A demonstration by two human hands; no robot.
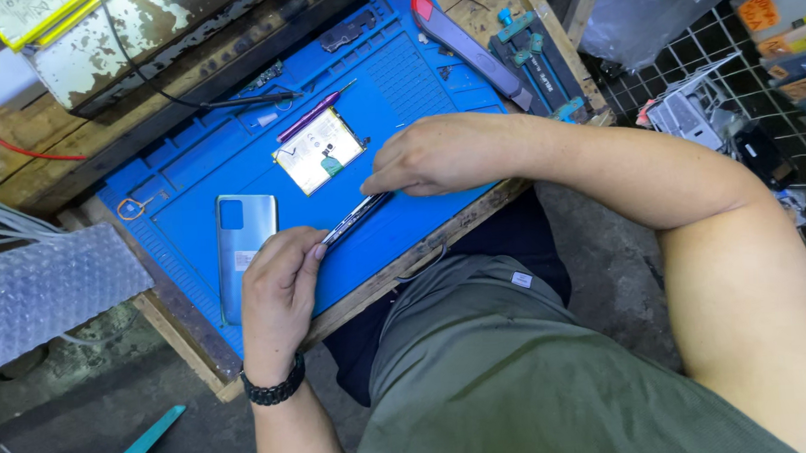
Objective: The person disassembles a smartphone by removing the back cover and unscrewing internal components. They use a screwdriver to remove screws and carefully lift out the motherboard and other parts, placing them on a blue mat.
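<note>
Nearest, at the front edge of the table [198,352], the left hand [278,297] is curled around one end of a phone [356,216] stood on its long edge, thumb pressed against it so the thin body cannot tip; the right hand [436,156] closes over the other end from above, fingers pinched down on the upper edge, so both hands are shut on the same thing and it is braced between them over the blue mat [395,80]; a black bead bracelet [274,389] sits on the left wrist.

Just left of the left hand, a pale blue back cover [246,239] lies flat on the mat, set aside within easy reach; past the phone, near the mat's middle, a flat battery [318,150] lies face up, apart from the hands; beside its far corner rests a purple pen-like tool [314,114], and farther still a thin black probe [249,100] on a cable.

At the mat's far right corner lies a long grey tool with a red tip [467,44]; beyond it, on the table's right edge, stands a teal clamp [531,45]; off the left edge lies a sheet of bubble wrap [48,291].
</note>
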